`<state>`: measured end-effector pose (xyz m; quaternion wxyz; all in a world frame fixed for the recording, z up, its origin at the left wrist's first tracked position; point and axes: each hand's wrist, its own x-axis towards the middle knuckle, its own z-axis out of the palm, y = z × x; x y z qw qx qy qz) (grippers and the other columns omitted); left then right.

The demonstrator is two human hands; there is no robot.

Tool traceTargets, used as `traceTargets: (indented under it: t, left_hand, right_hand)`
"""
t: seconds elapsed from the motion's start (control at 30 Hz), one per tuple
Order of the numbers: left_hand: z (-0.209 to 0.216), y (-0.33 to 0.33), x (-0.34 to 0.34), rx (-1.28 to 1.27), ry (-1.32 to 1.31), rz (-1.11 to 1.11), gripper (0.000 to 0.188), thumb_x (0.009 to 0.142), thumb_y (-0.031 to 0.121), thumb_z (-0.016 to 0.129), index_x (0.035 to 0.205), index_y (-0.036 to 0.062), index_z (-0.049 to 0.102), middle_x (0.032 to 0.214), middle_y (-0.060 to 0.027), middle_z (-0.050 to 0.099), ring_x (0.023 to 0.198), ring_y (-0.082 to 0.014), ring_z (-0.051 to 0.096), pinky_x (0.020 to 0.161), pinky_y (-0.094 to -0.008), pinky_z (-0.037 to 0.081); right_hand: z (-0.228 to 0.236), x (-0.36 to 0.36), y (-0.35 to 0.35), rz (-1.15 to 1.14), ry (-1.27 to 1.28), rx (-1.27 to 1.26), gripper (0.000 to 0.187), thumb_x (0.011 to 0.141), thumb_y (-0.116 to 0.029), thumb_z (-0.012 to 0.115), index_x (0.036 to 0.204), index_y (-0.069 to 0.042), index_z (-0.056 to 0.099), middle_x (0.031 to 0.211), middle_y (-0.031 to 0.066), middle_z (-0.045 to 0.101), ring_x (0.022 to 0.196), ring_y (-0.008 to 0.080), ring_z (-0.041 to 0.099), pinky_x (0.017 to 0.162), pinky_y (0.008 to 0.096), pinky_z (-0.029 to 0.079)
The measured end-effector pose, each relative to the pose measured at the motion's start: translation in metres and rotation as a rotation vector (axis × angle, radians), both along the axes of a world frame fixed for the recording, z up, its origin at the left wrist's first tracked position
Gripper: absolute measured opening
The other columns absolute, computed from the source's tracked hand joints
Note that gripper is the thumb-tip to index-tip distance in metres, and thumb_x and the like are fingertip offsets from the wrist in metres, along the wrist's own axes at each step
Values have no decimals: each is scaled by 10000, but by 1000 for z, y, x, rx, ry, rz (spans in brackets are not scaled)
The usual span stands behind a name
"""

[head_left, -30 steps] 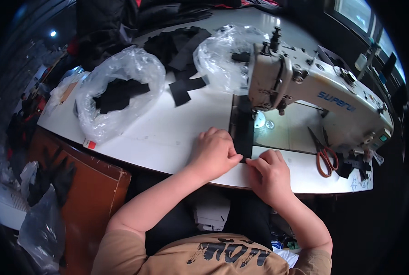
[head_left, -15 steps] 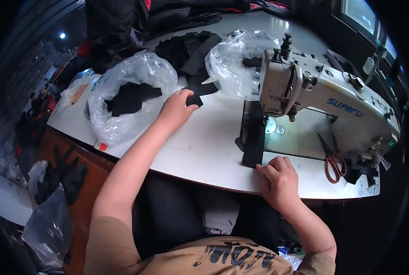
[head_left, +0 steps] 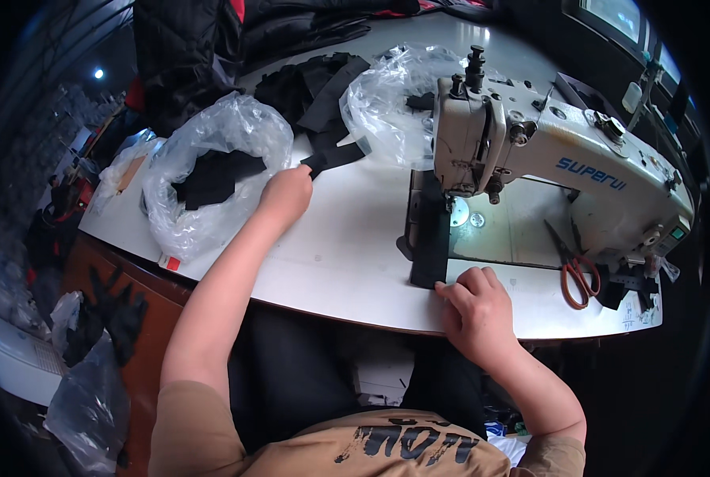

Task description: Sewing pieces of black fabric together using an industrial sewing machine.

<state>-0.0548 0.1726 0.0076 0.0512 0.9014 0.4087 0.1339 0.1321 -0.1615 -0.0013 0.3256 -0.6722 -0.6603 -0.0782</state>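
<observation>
A long black fabric strip [head_left: 431,246] lies lengthwise under the head of the white sewing machine [head_left: 585,159], its near end toward me. At that end's right corner, my right hand [head_left: 478,308] pinches the strip's edge, with the other fingers curled in. My left hand [head_left: 288,195] is farther left, beside a plastic bag; its fingers are closed at the end of a small black fabric piece [head_left: 315,164], mostly hidden by the hand. Just beyond it another black piece [head_left: 344,156] rests on the white table [head_left: 339,238].
Red-handled scissors [head_left: 579,282] lie right of the needle area, near black scraps [head_left: 629,288]. Clear plastic bags [head_left: 164,211] with black pieces inside stand at left and behind. A heap of black pieces [head_left: 323,91] lies between them. Dark garments [head_left: 188,63] are piled at the back.
My left hand has turned and closed more, drawing slightly back and left with the small black piece. The right hand stays at the strip's corner. The whole view has shifted slightly.
</observation>
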Motion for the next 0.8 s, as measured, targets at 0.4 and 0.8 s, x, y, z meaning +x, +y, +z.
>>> traceTargets:
  t: [0.4, 0.8]
  left_hand:
    - [24, 82, -88, 243, 23, 319, 233, 946, 218, 643, 1153, 123, 690, 1199, -104, 660, 1155, -345, 613, 967, -478, 509]
    - [9, 94, -119, 270, -212, 301, 244, 893, 228, 708, 1089, 90, 751, 1088, -139, 719, 1026, -345, 680, 875, -437, 536]
  right_hand:
    - [-2, 1, -1, -8, -14, -12, 253, 719, 60, 670, 940, -42, 740, 867, 116, 571, 807, 307, 572, 665, 408, 503]
    - [1, -2, -3, -10, -8, -11, 252, 719, 51, 681, 945, -44, 738, 842, 115, 559, 792, 308, 563, 664, 410, 495]
